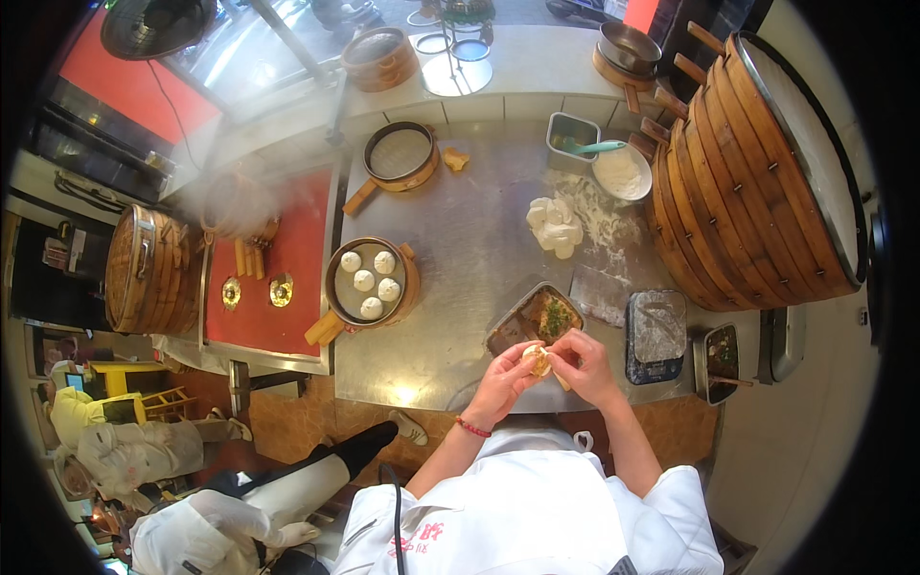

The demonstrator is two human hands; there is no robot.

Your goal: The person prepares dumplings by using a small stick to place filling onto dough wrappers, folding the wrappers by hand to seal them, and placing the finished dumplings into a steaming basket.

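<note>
A small filled bun (537,360), its dough gathered round brownish filling, sits between my two hands above the table's front edge. My left hand (505,381) cups it from the left in curled fingers. The fingertips of my right hand (586,367) pinch the dough's rim. A pale stick end shows under my right hand; what it belongs to is hidden. Just beyond my hands is a metal tray of filling (506,333), with chopped greens at its right. In a round bamboo steamer (415,287) to the left lie several white pleated buns (363,281).
Dough pieces (554,227) lie on floured steel, near a flour bowl (623,173) and a metal tub (572,134). At right stand a floury scale (656,335) and large stacked steamers (747,182). Steam rises over the red stove top (264,321). Other people (249,508) are at lower left.
</note>
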